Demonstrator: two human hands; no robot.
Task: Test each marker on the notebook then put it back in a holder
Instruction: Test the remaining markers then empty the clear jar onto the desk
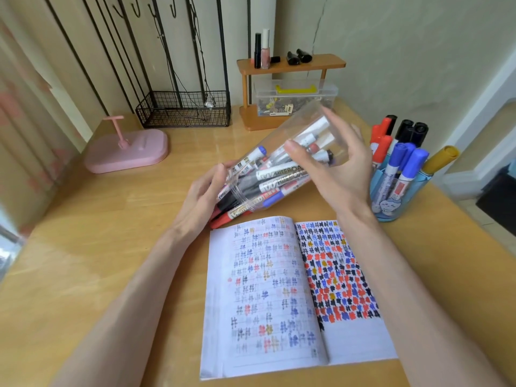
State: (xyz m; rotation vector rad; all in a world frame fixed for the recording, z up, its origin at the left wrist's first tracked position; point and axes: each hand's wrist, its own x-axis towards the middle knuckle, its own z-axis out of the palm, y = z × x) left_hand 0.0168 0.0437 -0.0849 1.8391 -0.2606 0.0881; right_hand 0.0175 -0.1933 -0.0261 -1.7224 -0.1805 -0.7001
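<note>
Two hands, left (205, 198), right (339, 174), fingers (297, 148) curled round holder (275, 141)

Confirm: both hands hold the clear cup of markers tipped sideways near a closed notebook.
Wrong only on the notebook: the head view shows it lying open, pages full of marks. The left hand and right hand do hold the clear cup of markers tipped sideways.

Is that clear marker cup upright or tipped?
Tipped: the left hand and right hand hold the clear cup slanted, markers poking from its mouth.
</note>
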